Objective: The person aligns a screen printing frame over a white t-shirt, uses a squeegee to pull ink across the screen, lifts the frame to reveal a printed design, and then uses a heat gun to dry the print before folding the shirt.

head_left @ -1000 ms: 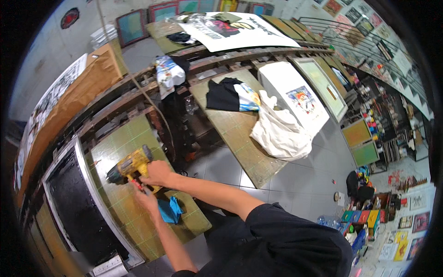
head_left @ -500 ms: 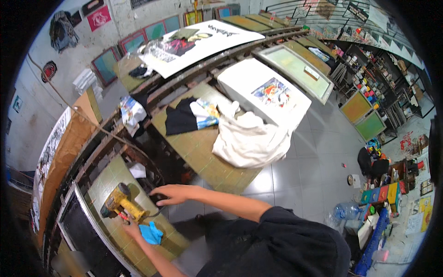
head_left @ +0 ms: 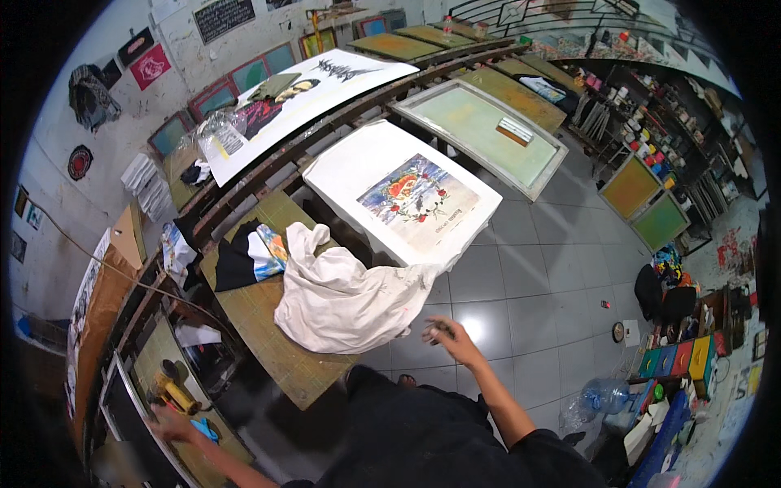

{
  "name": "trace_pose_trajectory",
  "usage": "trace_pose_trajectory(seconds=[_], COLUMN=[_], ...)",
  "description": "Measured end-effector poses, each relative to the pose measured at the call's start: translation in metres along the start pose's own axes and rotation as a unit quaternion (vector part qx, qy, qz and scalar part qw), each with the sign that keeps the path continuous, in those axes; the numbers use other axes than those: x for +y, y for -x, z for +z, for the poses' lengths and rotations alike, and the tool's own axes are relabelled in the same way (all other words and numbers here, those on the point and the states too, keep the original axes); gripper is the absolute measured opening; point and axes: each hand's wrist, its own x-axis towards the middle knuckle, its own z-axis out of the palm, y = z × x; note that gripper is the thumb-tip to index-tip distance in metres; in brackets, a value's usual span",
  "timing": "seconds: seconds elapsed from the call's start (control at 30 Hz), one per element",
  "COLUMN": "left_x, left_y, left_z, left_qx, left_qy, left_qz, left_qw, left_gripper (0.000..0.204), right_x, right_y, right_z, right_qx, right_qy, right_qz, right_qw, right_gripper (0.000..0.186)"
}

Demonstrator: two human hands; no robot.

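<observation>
My left hand (head_left: 171, 424), slightly blurred, is beside a yellow and black heat gun (head_left: 179, 396) lying on a greenish board at the lower left. Its fingers look stretched out, with nothing visible in them. A bright blue cloth (head_left: 204, 429) lies beside that wrist. Over the grey floor, my right hand (head_left: 457, 343) hangs with loosely curled fingers and dark patches about the fingertips. Nearest to it is the draped white fabric of a T-shirt (head_left: 346, 305). The shirt's flat part lies on a printing board and bears a colourful picture (head_left: 417, 193).
A black and white garment (head_left: 244, 259) lies on the board left of the white fabric. Behind are a framed printing screen (head_left: 455, 122) with a squeegee (head_left: 515, 132) and a large white printed sheet (head_left: 285, 110). Shelves of paint pots (head_left: 651, 134) stand right.
My right hand has swung right, away from the heat gun, to beside the white shirt. My left hand has come off the heat gun's side. The view has turned right.
</observation>
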Motion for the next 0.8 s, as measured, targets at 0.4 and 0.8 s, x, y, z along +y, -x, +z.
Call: trace_pose_trajectory(seconds=[0.4, 0.8], left_x=[0.514, 0.538], left_y=[0.301, 0.402], left_z=[-0.146, -0.149], left_qx=[-0.585, -0.604], left_qy=[0.491, 0.18], left_qz=[0.036, 0.244], left_qw=[0.645, 0.737], left_gripper=[0.03, 0.062], right_x=[-0.066, -0.07], right_y=[-0.117, -0.238], right_z=[-0.17, -0.317], right_qx=[0.16, 0.199], right_qy=[0.015, -0.135], right_qz=[-0.028, 0.183], right_qw=[0.987, 0.953], right_gripper=[0.046, 0.072])
